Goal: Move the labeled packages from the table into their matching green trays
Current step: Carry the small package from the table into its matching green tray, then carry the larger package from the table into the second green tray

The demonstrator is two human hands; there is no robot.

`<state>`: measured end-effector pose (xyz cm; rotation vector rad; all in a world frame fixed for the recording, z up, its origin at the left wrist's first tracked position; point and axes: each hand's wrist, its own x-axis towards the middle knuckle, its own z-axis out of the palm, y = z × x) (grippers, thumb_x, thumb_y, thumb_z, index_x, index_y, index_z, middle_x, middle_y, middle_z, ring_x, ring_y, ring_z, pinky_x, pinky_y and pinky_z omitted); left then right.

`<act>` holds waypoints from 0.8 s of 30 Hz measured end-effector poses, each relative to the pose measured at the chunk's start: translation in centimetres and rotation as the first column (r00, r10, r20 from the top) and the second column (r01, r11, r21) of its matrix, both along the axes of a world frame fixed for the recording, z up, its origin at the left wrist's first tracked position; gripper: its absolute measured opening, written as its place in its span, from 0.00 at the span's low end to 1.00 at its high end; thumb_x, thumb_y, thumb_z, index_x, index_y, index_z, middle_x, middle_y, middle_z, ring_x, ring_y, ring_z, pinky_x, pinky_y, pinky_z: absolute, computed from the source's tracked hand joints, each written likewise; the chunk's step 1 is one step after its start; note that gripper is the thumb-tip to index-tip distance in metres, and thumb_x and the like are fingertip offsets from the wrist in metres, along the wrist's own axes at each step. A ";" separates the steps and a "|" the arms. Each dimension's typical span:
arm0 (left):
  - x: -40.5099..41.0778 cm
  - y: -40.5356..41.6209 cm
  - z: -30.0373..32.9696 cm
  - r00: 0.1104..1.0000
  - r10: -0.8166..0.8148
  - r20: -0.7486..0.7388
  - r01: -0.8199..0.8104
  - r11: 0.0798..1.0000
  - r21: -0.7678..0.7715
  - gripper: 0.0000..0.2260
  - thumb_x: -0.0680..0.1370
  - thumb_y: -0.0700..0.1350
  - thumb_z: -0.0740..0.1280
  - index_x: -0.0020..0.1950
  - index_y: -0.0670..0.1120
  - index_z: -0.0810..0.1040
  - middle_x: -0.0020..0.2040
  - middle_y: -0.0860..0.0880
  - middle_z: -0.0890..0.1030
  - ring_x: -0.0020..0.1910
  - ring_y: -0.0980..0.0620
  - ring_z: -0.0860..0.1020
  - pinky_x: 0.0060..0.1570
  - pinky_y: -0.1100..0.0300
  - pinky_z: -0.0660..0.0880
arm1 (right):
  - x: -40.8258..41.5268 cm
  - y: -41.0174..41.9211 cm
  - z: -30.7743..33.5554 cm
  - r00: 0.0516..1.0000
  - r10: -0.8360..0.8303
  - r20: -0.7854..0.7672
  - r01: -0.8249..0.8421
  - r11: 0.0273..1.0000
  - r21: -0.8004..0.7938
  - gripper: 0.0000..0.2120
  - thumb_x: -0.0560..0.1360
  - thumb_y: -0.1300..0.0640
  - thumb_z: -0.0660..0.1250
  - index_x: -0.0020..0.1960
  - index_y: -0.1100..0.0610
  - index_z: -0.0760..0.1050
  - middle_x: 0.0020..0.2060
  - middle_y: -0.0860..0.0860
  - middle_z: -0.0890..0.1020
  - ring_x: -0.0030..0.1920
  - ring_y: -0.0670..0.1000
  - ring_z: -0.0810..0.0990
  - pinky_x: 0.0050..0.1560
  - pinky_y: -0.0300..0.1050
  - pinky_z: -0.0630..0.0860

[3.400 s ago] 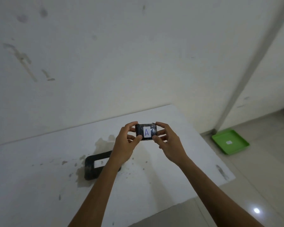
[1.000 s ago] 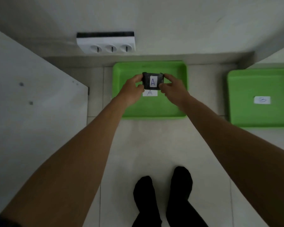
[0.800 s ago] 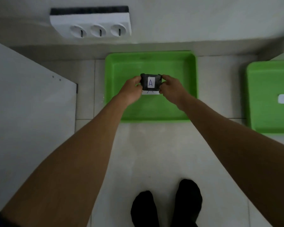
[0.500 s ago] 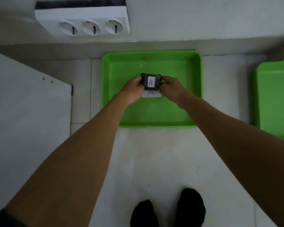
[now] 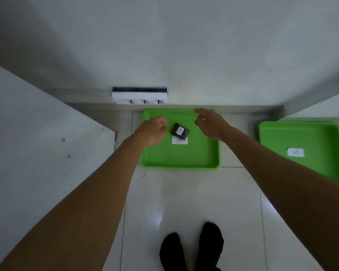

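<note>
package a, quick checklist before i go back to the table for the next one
1. Package A inside the tray marked A: ok, it lies tilted just above the tray's label.
2. Left hand free of the package: ok, apart from it and holding nothing.
3. Right hand free: ok, fingers spread, empty.
4. Package label matches the tray label: ok, though both are blurred.
5. Second tray on the right empty: ok in the part in view, only its own label shows.
6. Packages left on the table: cannot tell, only a corner is in view.
</note>
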<state>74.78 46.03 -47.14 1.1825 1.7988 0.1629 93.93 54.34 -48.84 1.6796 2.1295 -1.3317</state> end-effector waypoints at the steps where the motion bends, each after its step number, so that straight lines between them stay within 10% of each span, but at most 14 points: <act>1: -0.4 0.0 3.7 1.000 -0.018 -0.011 0.018 0.999 0.033 0.18 0.80 0.46 0.59 0.70 0.45 0.71 0.69 0.46 0.75 0.66 0.47 0.75 0.63 0.55 0.71 | -0.3 0.0 3.7 1.000 0.029 0.002 -0.029 0.999 0.029 0.24 0.81 0.56 0.58 0.76 0.55 0.62 0.70 0.59 0.73 0.65 0.59 0.76 0.62 0.47 0.72; 16: -3.2 -9.9 50.5 0.971 -0.012 -0.241 0.112 0.908 0.405 0.18 0.80 0.50 0.59 0.70 0.50 0.70 0.68 0.49 0.76 0.64 0.47 0.75 0.65 0.49 0.71 | -3.7 -8.5 51.9 0.985 0.147 -0.090 -0.098 0.909 0.405 0.28 0.80 0.46 0.57 0.78 0.51 0.58 0.73 0.56 0.68 0.72 0.57 0.68 0.71 0.56 0.65; 24: -6.2 -27.6 63.7 0.960 0.133 -0.245 0.039 0.805 0.591 0.17 0.79 0.52 0.60 0.68 0.52 0.71 0.65 0.52 0.77 0.64 0.50 0.75 0.63 0.48 0.73 | -6.7 -22.9 64.8 0.934 0.324 -0.149 -0.197 0.816 0.543 0.28 0.79 0.44 0.58 0.77 0.50 0.59 0.70 0.54 0.71 0.71 0.56 0.69 0.70 0.57 0.67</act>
